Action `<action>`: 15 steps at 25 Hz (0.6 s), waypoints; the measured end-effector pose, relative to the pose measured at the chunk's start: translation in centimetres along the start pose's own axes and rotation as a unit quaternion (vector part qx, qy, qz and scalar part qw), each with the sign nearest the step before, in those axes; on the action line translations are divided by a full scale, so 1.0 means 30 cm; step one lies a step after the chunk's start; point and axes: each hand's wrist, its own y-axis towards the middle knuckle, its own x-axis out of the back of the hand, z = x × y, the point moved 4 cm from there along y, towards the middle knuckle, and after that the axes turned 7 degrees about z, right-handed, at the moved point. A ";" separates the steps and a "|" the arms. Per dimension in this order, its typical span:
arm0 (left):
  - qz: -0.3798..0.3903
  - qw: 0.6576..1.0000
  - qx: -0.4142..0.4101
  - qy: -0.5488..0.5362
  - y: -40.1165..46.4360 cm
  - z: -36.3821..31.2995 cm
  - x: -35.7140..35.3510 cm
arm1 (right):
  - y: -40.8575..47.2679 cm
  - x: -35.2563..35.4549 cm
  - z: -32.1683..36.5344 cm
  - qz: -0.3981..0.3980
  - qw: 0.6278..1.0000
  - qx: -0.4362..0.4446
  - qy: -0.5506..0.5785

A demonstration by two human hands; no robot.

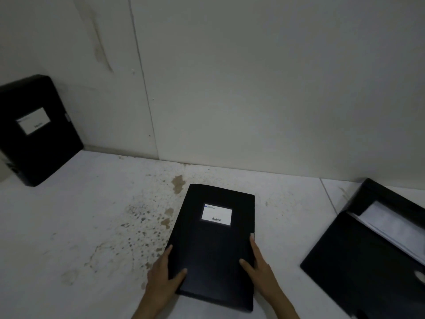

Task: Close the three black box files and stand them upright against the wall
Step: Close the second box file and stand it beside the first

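Note:
A closed black box file (213,249) with a white label lies flat on the floor in front of me. My left hand (164,276) grips its near left edge, thumb on the lid. My right hand (258,264) holds the right edge, fingers along the side by the clasp. A second black box file (34,132) stands upright at the far left, leaning against the wall (253,88). A third black box file (368,245) lies open at the right, with white papers showing inside.
The white floor (80,226) is stained with brown spots left of the middle file. A vertical seam runs down the wall above the stains. Bare wall stretches between the standing file and the open one.

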 end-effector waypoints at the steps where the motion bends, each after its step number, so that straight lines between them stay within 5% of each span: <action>1: -0.012 0.999 0.009 -0.050 -0.004 0.010 0.053 | -0.023 -0.043 0.024 -0.017 0.999 0.008 0.033; 6: -0.066 0.964 0.098 -0.239 -0.067 0.109 0.318 | -0.061 -0.266 0.169 -0.040 0.992 0.014 0.118; 15: -0.175 0.935 0.077 -0.297 -0.303 0.306 0.751 | 0.022 -0.590 0.570 0.037 0.980 0.124 0.149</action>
